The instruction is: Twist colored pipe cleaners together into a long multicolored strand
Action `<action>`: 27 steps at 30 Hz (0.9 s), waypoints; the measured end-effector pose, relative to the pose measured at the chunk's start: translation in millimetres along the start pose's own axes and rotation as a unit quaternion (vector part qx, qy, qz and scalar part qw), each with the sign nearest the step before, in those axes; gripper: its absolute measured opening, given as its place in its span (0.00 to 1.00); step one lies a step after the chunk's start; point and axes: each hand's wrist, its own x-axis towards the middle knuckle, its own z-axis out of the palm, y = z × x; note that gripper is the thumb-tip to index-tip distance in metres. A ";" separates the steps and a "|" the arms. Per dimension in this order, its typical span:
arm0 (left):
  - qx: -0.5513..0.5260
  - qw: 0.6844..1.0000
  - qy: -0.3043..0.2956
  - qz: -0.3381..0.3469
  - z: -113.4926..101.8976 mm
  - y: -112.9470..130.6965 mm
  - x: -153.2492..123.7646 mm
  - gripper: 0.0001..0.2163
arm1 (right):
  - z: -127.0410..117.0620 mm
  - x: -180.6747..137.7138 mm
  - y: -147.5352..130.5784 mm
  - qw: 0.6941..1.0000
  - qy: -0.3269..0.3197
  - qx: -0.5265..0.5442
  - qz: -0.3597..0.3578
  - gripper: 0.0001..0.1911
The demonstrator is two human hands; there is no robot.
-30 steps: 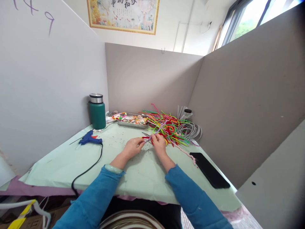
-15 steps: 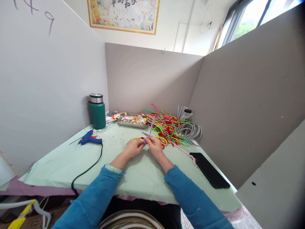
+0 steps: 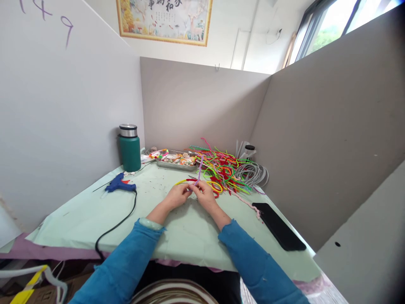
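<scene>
Pale green covered the desk. My left hand and right hand pinched a fuzzy purple stem.

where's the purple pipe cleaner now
In the head view, the purple pipe cleaner is near centre, pinched between the left hand and right hand, its tip in front of the colourful pile.
</scene>
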 end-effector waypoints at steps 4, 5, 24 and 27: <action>0.009 1.000 0.007 0.007 -0.2 -0.7 -0.5 0.08 | -1.3 -0.4 3.4 0.998 -0.005 -0.054 -0.017 0.10; 0.008 1.000 0.006 0.008 -0.1 -0.9 -0.6 0.08 | -1.5 -0.4 5.1 0.998 0.000 -0.067 -0.013 0.10; 0.045 0.999 -0.012 0.021 -0.7 -0.4 -1.4 0.11 | -1.2 -0.3 13.0 0.993 0.005 -0.119 -0.017 0.10; 0.044 0.999 -0.020 0.021 1.8 -2.9 -0.9 0.11 | 3.1 -1.4 12.3 0.992 0.017 -0.128 0.003 0.13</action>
